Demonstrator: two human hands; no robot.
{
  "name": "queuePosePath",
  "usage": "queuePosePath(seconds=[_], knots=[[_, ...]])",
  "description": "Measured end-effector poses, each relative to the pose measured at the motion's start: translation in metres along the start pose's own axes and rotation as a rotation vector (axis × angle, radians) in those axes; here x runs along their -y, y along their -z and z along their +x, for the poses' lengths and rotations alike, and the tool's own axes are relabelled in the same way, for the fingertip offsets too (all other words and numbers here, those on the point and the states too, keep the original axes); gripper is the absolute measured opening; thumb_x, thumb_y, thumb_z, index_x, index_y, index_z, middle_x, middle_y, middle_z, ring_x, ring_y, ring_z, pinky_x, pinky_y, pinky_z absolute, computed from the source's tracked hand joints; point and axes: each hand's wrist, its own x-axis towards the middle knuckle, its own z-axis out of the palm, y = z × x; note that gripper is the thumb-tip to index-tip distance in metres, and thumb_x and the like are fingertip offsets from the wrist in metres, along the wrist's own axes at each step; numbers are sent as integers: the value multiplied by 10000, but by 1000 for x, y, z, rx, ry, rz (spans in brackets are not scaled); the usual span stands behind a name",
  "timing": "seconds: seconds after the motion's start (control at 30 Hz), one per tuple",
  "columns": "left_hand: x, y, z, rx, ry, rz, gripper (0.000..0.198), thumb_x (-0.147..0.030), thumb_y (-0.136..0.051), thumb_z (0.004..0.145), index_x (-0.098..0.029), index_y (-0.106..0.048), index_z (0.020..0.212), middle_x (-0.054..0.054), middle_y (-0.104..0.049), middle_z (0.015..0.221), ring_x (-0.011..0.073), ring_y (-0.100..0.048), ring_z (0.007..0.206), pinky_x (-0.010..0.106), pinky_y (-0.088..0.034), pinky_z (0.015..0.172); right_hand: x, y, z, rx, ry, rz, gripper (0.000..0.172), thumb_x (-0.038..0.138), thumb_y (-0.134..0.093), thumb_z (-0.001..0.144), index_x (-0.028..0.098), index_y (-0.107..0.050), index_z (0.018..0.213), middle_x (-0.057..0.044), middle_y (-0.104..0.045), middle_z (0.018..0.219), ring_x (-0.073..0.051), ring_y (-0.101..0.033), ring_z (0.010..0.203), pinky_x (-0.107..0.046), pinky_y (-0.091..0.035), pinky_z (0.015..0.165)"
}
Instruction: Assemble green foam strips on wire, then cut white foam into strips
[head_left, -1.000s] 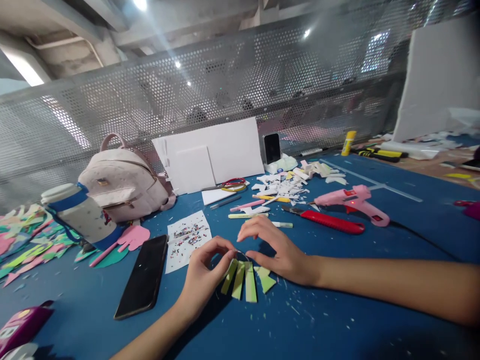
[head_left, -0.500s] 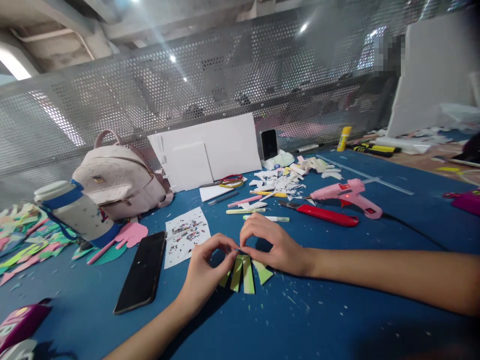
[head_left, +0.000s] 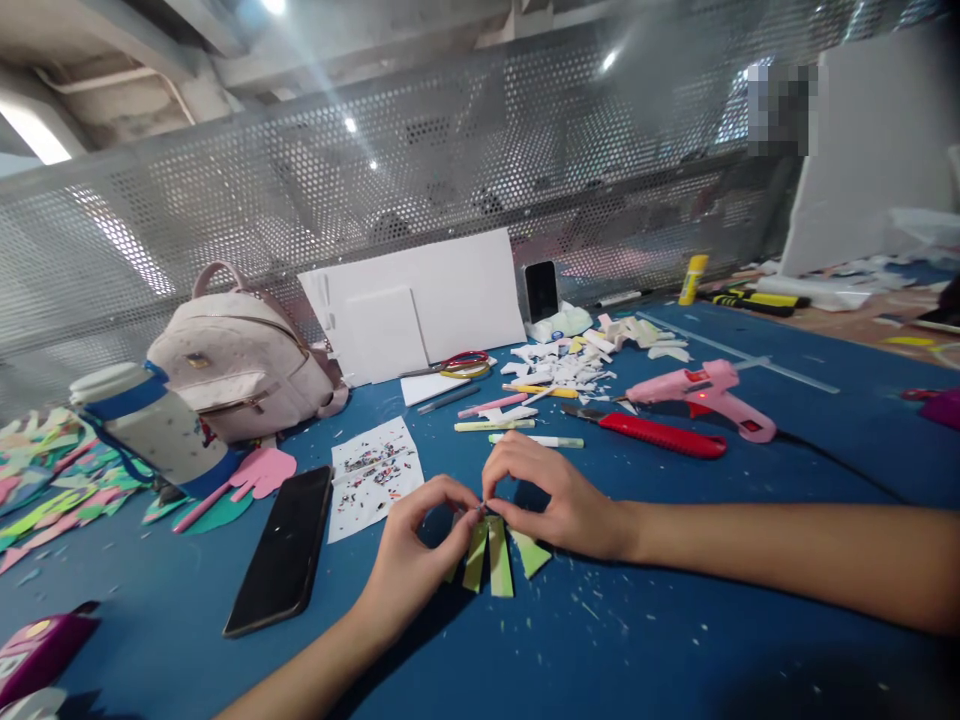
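Observation:
My left hand (head_left: 414, 548) and my right hand (head_left: 556, 495) meet fingertip to fingertip above the blue table. Each has thumb and index finger pinched together. A tiny bit shows between the fingertips, too small to name. Just below the pinch, light green strips (head_left: 500, 566) fan out towards me; the left fingers cover some of them. To the right of these lies a wider green piece (head_left: 531, 555). A white sheet with many small coloured specks (head_left: 377, 480) is beside my left hand. Beyond my right hand lie a capped white-and-green marker (head_left: 547, 441) and a yellow-green marker (head_left: 493, 426).
A pink glue gun (head_left: 709, 395) with its cord and a red box cutter (head_left: 664, 436) lie right. White foam scraps (head_left: 566, 368) and scissors (head_left: 465, 364) are behind. Left are a black phone (head_left: 281, 550), a tumbler (head_left: 154, 425), a backpack (head_left: 236, 360) and coloured cut-offs (head_left: 64, 490).
Both hands keep the same pinch above the green strips, with barely any finger movement. The whole view has shifted slightly.

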Motion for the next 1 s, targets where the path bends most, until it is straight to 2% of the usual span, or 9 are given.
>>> queuePosePath(seconds=[0.2,0.4,0.6,1.0], knots=[[0,-1,1,5,10,-12,134,-245,-607,916,-174,-669,821,34,-663,797,173,-606,768,261,-450,731,-1,0,-2,11,57,39,124,173,-601,943,220,-615,1057,-33,-584,986,-178,-541,953,-336,-426,852],[0,-1,1,30,14,-30,124,-238,-606,909,-177,-663,818,28,-657,791,168,-596,756,255,-446,726,0,0,-1,22,58,21,68,248,-640,942,212,-643,999,-34,-583,960,-182,-546,937,-335,-425,827],[0,-2,0,32,2,11,117,-212,-613,897,-175,-676,806,22,-666,784,162,-603,746,246,-443,717,0,-1,-1,-10,96,8,22,183,-646,911,189,-633,928,-32,-599,915,-171,-548,891,-325,-424,796],[-2,-3,1,43,8,42,144,-244,-605,899,-178,-673,791,26,-671,770,170,-614,732,263,-452,708,-1,-2,0,-7,89,7,31,178,-600,926,197,-597,901,-23,-610,890,-173,-545,871,-355,-424,817]])
